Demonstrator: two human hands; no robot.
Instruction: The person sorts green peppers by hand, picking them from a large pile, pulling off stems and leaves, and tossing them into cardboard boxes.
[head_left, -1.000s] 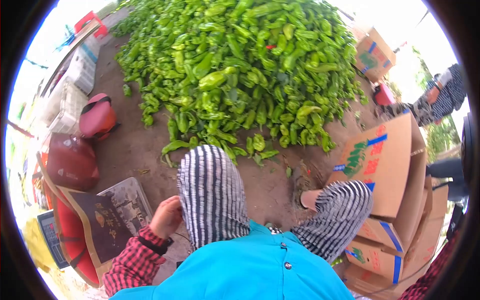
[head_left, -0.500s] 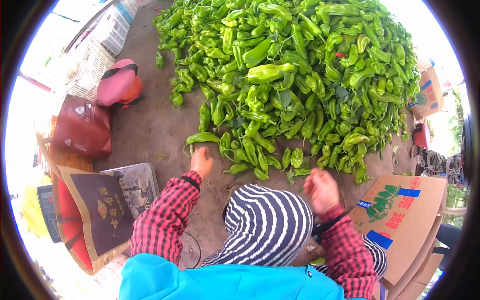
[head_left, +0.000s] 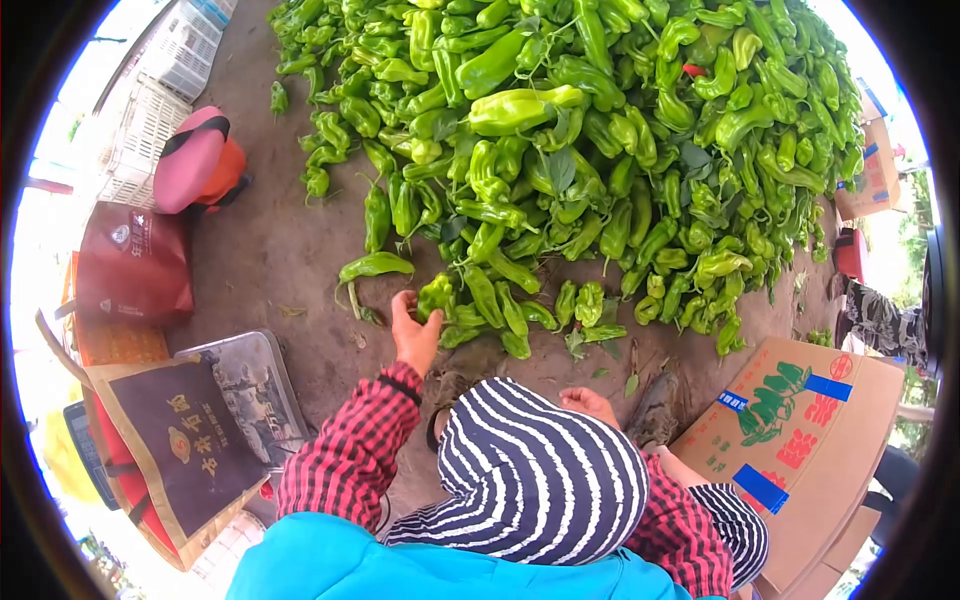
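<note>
**Wide left hand [head_left: 415,335] at near fringe of pile [head_left: 600,150]**

Crouched low over bare ground [head_left: 290,250], with a striped knee [head_left: 540,470] raised between the arms; stretched the left hand out past that knee to the near-left fringe of the pile; held it wide open, thumb and fingers spread, fingertips touching a pepper [head_left: 437,293] at the fringe; seemingly spread that far to match the pepper's girth, with nothing gripped as yet.

Held the right hand [head_left: 588,402] low and close in, just beyond the knee and well short of the pile; saw only a part of it above the striped cloth; could not tell whether open, closed or holding anything.

Found a lone pepper [head_left: 375,266] lying apart on the ground, just far-left of the left hand; found the rest heaped thick from there to the far side.

Had a carton [head_left: 800,440] at near right, just beside the right leg, probably set there for a short reach; had a paper bag [head_left: 190,440] standing at near left with a tray [head_left: 255,385] beside it; farther left, noted a red bag [head_left: 135,265] and white crates [head_left: 150,120], well apart from both hands.
</note>
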